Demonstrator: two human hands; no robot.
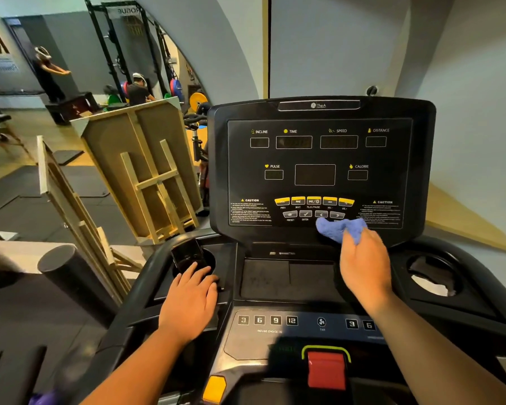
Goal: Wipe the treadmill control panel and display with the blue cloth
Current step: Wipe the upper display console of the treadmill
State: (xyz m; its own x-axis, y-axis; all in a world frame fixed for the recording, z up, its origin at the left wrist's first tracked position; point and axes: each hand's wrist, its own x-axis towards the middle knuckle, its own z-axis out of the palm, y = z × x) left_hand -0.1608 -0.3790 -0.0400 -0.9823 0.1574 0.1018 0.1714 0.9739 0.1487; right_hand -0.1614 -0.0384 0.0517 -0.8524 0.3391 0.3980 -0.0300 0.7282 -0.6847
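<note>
The black treadmill display [319, 159] stands upright ahead of me, its readout windows dark, with a row of yellow and grey buttons [313, 206] along its lower part. My right hand [364, 263] grips the bunched blue cloth [338, 228] and presses it against the display's bottom edge, just under the right-hand grey buttons. My left hand [192, 299] lies flat on the console beside the left cup holder, its fingers apart, holding nothing. The lower control panel [278, 324] with numbered keys is between my forearms.
A dark phone [187, 254] stands in the left cup holder. The right cup holder [434, 276] holds something pale. A red stop key [326, 369] sits at the console's near edge. Wooden frames [140, 168] lean to the left. A mirror reflects people and weight racks.
</note>
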